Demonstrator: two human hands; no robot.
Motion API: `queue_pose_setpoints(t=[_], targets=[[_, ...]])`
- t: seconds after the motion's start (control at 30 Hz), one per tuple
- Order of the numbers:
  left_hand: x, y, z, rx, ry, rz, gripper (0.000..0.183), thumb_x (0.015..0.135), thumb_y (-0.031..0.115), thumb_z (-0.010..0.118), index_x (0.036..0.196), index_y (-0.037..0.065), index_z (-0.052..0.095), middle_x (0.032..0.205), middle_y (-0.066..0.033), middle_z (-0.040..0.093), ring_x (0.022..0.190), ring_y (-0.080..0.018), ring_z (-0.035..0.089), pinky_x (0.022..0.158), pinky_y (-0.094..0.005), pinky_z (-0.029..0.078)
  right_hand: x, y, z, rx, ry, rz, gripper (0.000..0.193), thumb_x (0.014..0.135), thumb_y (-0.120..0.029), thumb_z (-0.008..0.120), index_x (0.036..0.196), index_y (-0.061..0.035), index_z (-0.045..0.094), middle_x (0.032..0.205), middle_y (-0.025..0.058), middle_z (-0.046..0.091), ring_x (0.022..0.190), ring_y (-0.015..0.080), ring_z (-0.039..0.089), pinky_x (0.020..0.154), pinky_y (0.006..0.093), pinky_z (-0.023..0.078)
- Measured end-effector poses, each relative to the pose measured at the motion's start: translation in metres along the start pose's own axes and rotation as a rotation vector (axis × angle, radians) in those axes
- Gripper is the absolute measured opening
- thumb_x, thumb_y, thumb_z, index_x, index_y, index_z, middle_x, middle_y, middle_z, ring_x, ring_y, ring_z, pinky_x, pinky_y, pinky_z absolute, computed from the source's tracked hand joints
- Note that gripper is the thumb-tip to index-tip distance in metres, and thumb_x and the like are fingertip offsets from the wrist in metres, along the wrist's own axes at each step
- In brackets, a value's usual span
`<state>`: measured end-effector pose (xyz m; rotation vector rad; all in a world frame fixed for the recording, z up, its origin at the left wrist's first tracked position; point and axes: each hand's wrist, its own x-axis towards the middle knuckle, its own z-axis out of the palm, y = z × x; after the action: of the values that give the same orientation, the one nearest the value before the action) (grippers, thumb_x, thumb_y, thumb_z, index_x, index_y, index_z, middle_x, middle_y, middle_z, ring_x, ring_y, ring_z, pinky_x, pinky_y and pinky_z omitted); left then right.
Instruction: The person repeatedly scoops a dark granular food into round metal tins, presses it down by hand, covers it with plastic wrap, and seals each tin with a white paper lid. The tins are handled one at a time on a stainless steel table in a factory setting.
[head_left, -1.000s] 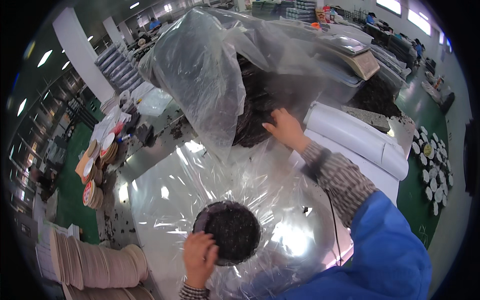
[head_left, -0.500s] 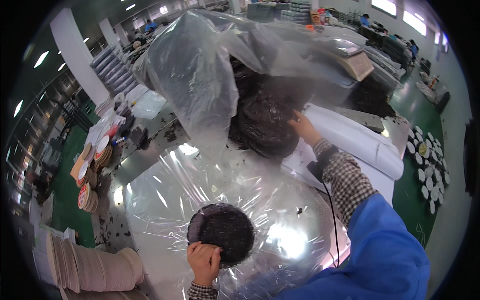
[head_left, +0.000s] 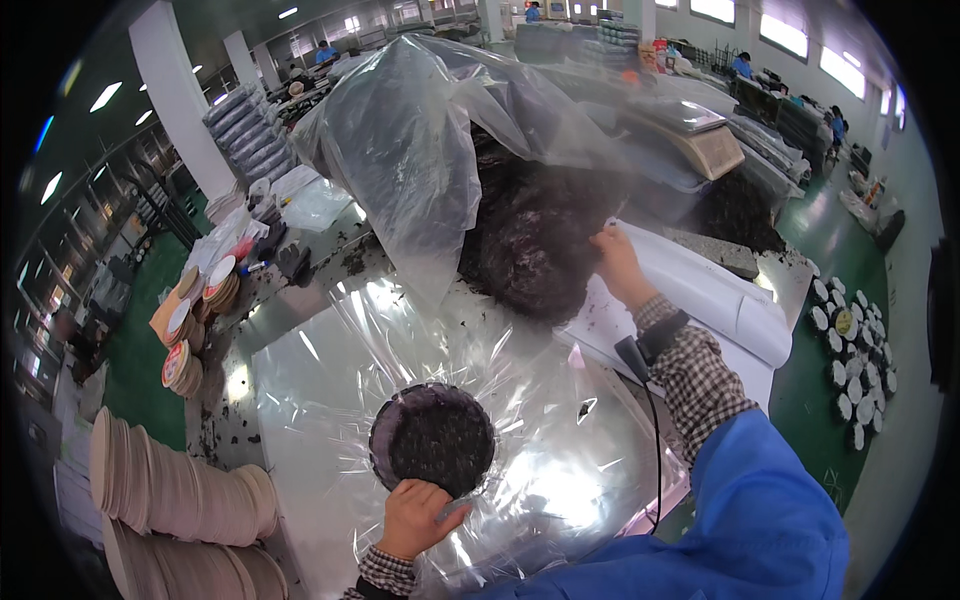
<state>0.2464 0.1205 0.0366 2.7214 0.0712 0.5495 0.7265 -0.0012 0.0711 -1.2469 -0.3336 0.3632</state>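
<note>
Clearly, the nearest thing to my right hand [head_left: 624,268] is the dark, matted clump [head_left: 540,255], which lies immediately to the left of those fingers, at its right edge. They are bent toward it, but at the tips I cannot tell whether they pinch a bit of it or only touch. My left hand [head_left: 418,520] is well apart from the clump, which lies ahead of it and to the right, so the right is clearly the nearer one.

The clump turns its rounded front toward me and to the right; what shows of its long axis runs back and leftward, under the grey plastic sheet [head_left: 400,150] — how far, the sheet hides.

Below it on the bench [head_left: 225,420], the round dark disc [head_left: 440,445] lies just ahead of my left fingers and slightly to their right, with clear film [head_left: 320,430] creased around it. The left fingers curl side by side at its near rim, the thumb standing apart toward the right. The disc faces up and looks nearly circular — no long axis, no end that points anywhere. The white roll [head_left: 700,285] lies to the right of the clump, its length slanting toward me and rightward.
</note>
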Motion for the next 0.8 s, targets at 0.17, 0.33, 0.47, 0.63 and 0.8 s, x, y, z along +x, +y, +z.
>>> queue_pose_setpoints(t=[0.17,0.33,0.47,0.63,0.8], targets=[[0.026,0.006,-0.038,-0.511,0.367,-0.342,0.050,0.083,0.021,0.076,0.126,0.003,0.058,0.120,-0.0149,0.064,0.113,-0.0286,0.060,0.100,-0.0385,0.045,-0.053,-0.040,0.020,-0.268,-0.289,-0.079,0.042,0.091,-0.007,0.059,0.131,-0.0027,0.047,0.110,0.0089,0.060,0.098,0.0173,0.062,0.084,0.0295,0.053],[0.087,-0.009,-0.059,-0.893,0.470,-0.575,0.056,0.087,0.008,0.071,0.137,0.001,0.047,0.116,-0.0129,0.065,0.108,-0.0218,0.061,0.095,-0.0341,0.049,-0.154,0.002,0.094,-0.504,-0.807,-0.230,0.035,0.094,-0.012,0.062,0.128,-0.0063,0.054,0.113,0.0045,0.062,0.104,0.0121,0.058,0.093,0.0309,0.048],[0.070,-0.032,-0.037,-1.157,0.226,-0.795,0.039,0.088,0.004,0.071,0.122,-0.005,0.056,0.108,-0.0092,0.068,0.093,-0.0148,0.065,0.083,-0.0280,0.053,-0.136,0.012,0.110,-0.658,-0.790,-0.125,0.047,0.090,-0.029,0.065,0.129,-0.0037,0.056,0.120,0.0193,0.062,0.110,0.0305,0.061,0.093,0.0392,0.049],[0.060,-0.023,-0.043,-1.341,0.535,-0.868,0.031,0.090,0.007,0.068,0.118,-0.005,0.058,0.109,-0.0098,0.067,0.094,-0.0178,0.066,0.084,-0.0310,0.054,-0.022,0.060,0.020,-1.259,-0.240,-0.766,0.061,0.086,-0.041,0.070,0.127,0.0024,0.057,0.132,0.0227,0.056,0.126,0.0387,0.050,0.106,0.0440,0.039],[0.095,0.002,-0.074,-1.477,0.491,-0.908,0.031,0.092,0.008,0.062,0.121,-0.004,0.056,0.114,-0.0122,0.065,0.099,-0.0205,0.066,0.088,-0.0340,0.054,-0.006,0.025,0.005,-0.855,-0.297,-0.354,0.029,0.091,-0.027,0.065,0.106,-0.0021,0.063,0.099,0.0177,0.066,0.089,0.0287,0.064,0.079,0.0375,0.050]])
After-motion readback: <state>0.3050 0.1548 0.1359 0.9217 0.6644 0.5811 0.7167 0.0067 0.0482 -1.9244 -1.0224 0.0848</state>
